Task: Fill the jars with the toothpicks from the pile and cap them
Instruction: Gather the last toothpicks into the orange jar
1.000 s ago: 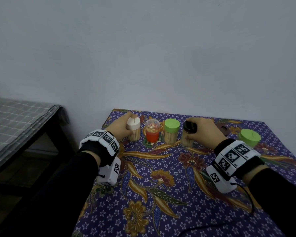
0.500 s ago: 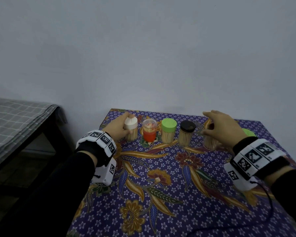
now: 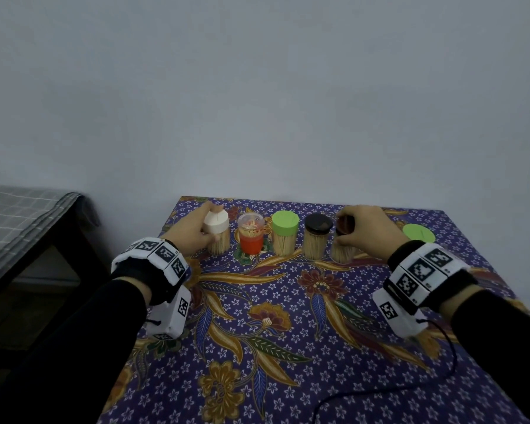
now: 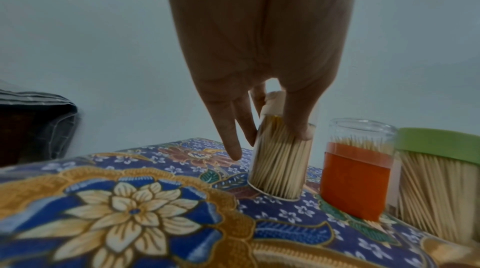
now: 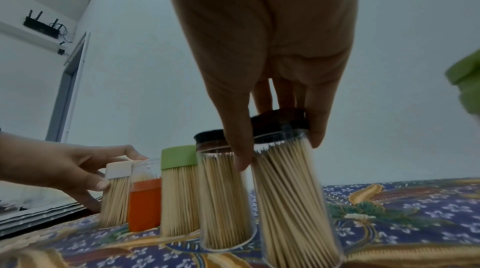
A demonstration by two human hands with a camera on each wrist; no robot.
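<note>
A plain pale wall [image 3: 273, 102] rises behind the surface [image 3: 257, 347], which is draped in a purple floral batik cloth. To the left stands dark furniture under a grey checked cover [image 3: 19, 218]. A black router [image 5: 43, 26] hangs high near a doorframe [image 5: 70, 79]. The light is dim.

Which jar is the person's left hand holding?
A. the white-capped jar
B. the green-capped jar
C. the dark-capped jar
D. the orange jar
A: in the head view the left hand grips the white-capped jar at the left end of the row; the right hand holds a dark-capped one.
</note>
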